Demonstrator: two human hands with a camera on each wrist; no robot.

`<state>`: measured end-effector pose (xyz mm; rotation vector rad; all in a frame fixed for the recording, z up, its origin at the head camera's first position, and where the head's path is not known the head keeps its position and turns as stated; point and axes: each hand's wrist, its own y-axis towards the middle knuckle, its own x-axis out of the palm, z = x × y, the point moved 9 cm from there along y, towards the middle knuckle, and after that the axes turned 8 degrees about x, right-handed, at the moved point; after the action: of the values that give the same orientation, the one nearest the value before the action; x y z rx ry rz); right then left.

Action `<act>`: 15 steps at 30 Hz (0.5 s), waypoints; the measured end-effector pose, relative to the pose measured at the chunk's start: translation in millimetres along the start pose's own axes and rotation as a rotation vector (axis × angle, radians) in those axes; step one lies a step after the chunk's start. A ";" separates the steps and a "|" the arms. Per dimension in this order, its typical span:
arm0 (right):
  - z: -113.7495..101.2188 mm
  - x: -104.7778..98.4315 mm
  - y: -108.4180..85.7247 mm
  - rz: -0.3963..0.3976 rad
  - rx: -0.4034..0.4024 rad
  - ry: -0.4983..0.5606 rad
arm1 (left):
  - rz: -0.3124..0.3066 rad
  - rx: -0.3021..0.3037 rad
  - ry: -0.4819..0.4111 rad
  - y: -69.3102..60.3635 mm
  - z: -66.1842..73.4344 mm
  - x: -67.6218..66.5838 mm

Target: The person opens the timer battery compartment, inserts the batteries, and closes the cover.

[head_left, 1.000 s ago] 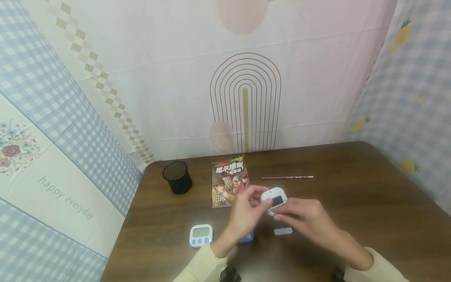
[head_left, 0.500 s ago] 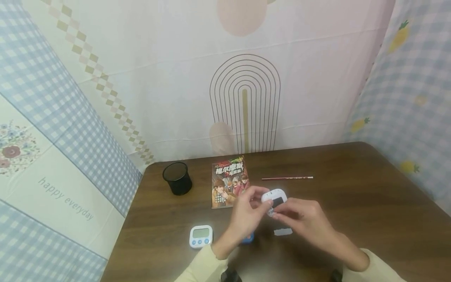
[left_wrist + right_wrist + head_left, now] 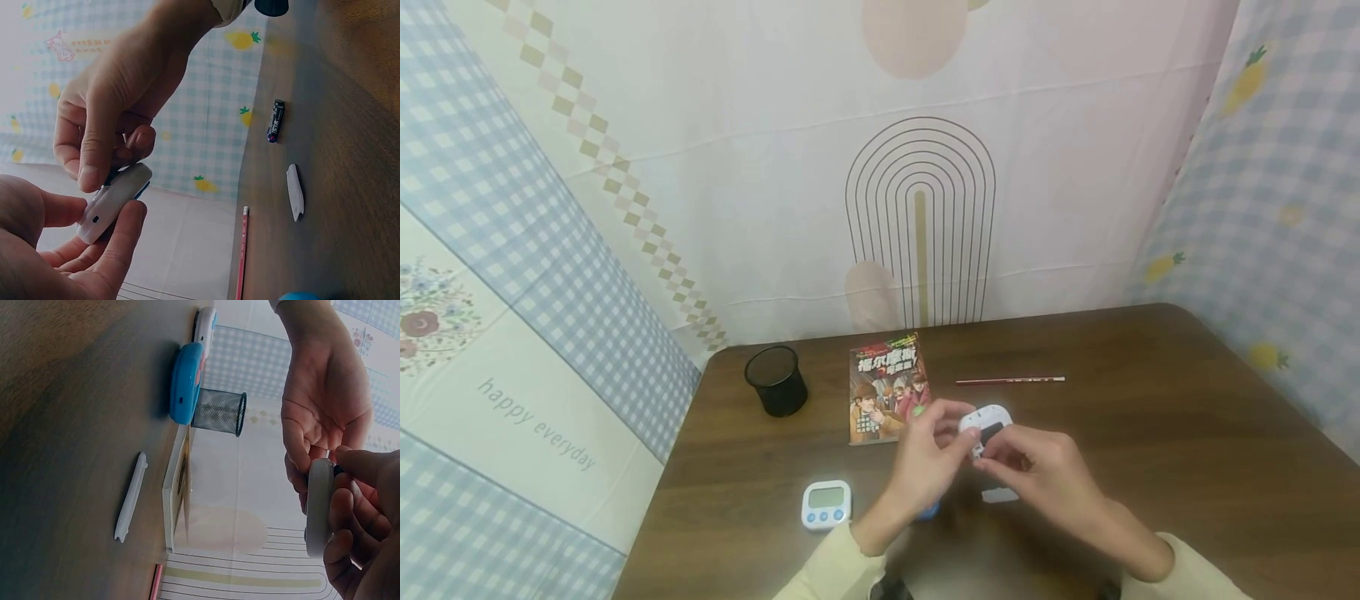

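Observation:
My left hand [image 3: 928, 458] holds a white digital timer [image 3: 987, 417] above the table, its back with a dark panel turned up. At the timer's back, my right hand [image 3: 1052, 475] pinches a small dark battery [image 3: 338, 469], mostly covered by the fingers. In the left wrist view, the left hand [image 3: 56, 244] grips the timer [image 3: 112, 203] from below and the right hand [image 3: 119, 106] works at its upper edge. A narrow white battery cover [image 3: 295, 192] lies on the table, with another battery [image 3: 276, 120] near it.
A white timer with blue buttons [image 3: 826, 505] and a blue timer [image 3: 186, 384], partly hidden by my left arm in the head view, lie on the table [image 3: 1150, 400]. Farther back are a black mesh pen holder [image 3: 778, 383], a comic-style book [image 3: 880, 392] and a red pencil [image 3: 1011, 381].
My right hand has shifted slightly left and its fingers have closed in on the timer's back, covering more of it. The left hand keeps its grip on the timer.

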<state>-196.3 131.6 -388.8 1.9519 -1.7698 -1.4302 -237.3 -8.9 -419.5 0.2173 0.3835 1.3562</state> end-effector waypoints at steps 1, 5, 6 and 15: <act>0.3 0.1 0.0 0.000 0.001 -0.001 | 0.000 -0.001 -0.001 0.0 0.1 0.0; 0.4 0.6 0.5 0.007 -0.011 0.003 | 0.004 -0.008 0.004 -0.7 -0.1 -1.5; 0.9 0.9 0.8 0.004 -0.006 0.006 | 0.005 -0.009 0.006 -0.7 -0.2 -1.9; 16.8 -7.5 3.1 0.105 0.166 -0.088 | 0.018 0.002 0.026 -0.2 0.2 -4.4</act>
<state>-209.2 144.7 -391.7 1.8654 -2.0579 -1.3956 -237.8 -13.2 -418.8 0.2048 0.4058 1.3775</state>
